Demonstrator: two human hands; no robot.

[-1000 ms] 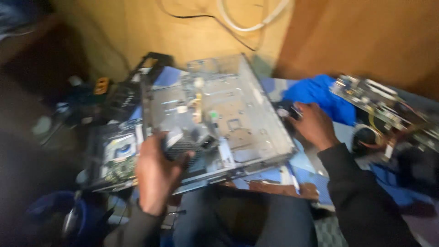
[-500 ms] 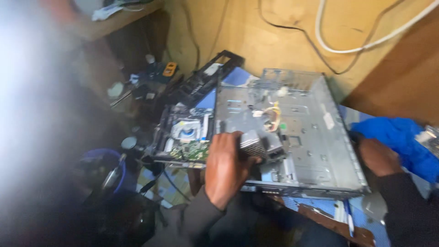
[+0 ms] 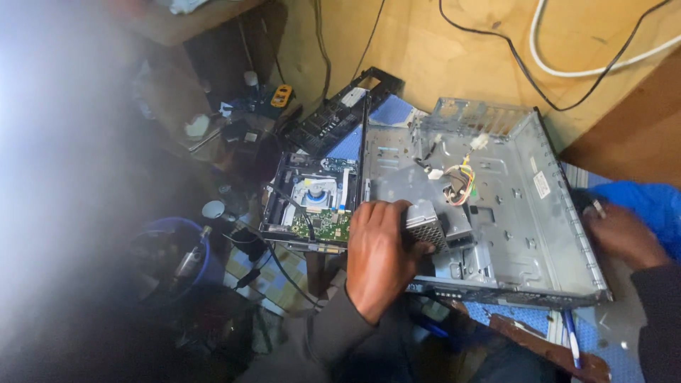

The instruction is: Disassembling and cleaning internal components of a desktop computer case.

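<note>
An open grey metal computer case (image 3: 518,206) lies flat in front of me, with a bundle of coloured wires (image 3: 460,174) inside. My left hand (image 3: 379,255) grips a small grey box with a mesh grille (image 3: 429,227) at the case's near left corner. My right hand (image 3: 624,234) rests at the case's right edge, beside a blue cloth (image 3: 649,206); a small dark thing sits at its fingertips, and whether it is held is unclear.
An opened disc drive with a green circuit board (image 3: 316,206) lies left of the case, a black plastic frame (image 3: 340,110) behind it. A blue bucket (image 3: 174,245) stands lower left. Cables (image 3: 567,71) run over the wooden wall. A pen (image 3: 571,337) lies near right.
The view has swung left and sharpened. My left hand stays closed on the grille box. My right hand has shifted from the blue cloth to the case's right edge.
</note>
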